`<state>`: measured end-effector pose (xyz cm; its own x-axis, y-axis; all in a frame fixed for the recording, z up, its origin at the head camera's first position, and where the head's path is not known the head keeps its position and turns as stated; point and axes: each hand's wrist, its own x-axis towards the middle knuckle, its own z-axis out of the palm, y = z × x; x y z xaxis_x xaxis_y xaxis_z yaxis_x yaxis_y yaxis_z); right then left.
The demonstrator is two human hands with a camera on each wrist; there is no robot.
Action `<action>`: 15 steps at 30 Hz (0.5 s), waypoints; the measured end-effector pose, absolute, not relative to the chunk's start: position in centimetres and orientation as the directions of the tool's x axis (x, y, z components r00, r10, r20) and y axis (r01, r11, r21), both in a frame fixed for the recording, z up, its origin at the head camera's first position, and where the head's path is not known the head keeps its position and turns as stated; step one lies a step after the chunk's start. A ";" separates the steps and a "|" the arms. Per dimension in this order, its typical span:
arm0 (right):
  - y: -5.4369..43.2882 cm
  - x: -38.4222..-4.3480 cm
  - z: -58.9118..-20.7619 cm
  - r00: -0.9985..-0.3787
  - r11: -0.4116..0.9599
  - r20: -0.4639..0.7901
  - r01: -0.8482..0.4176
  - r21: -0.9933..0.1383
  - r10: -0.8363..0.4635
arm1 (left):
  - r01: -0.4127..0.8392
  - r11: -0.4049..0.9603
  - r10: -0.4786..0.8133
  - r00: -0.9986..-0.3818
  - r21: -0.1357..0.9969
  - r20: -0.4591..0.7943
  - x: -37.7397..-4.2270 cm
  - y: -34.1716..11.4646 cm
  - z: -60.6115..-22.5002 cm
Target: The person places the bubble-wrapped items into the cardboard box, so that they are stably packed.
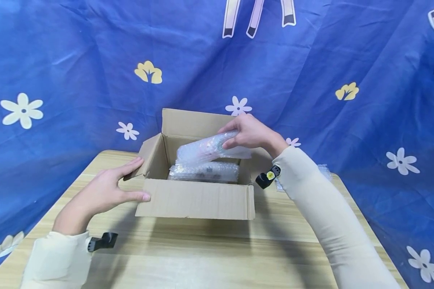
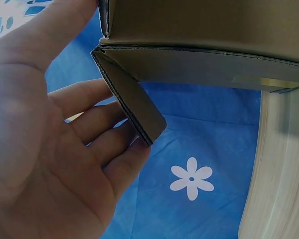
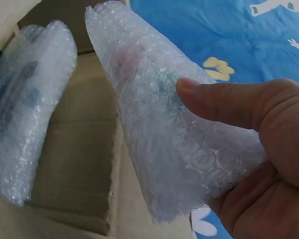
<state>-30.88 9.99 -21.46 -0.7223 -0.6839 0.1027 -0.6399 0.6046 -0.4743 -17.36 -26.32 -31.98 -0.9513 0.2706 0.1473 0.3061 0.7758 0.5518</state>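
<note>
My right hand pinches a bubble-wrapped package near its right end and holds it tilted over the open cardboard box. In the right wrist view, the thumb lies on top of the wrap, and pink and green patches show faintly through it. A second bubble-wrapped bundle with dark marks lies inside the box. On the left, the fingers of my left hand rest against the outside of the left flap, spread and fairly straight. Its thumb touches the end of the front flap.
The box stands on a light wooden table, its flaps folded outward. More bubble wrap lies at the table's right rear, partly hidden behind the right sleeve. A blue patterned cloth hangs close behind the table.
</note>
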 end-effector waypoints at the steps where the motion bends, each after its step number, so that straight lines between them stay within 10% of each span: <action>1: 9.7 -30.9 -21.6 -0.713 0.599 0.098 -0.647 -0.471 -0.694 | 0.306 0.776 0.270 -0.951 0.551 0.148 -17.4 -26.4 -32.0; 15: 6.0 -31.7 -23.6 -0.637 0.588 -0.008 -0.708 -0.391 -0.771 | 0.297 0.778 0.261 -0.954 0.554 0.145 -17.3 -26.4 -32.0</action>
<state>-31.71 6.01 -23.61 -0.6366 -0.7712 -0.0079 -0.7078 0.5883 -0.3912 -17.32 -26.37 -32.00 -0.9544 0.2607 0.1455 0.2969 0.7780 0.5537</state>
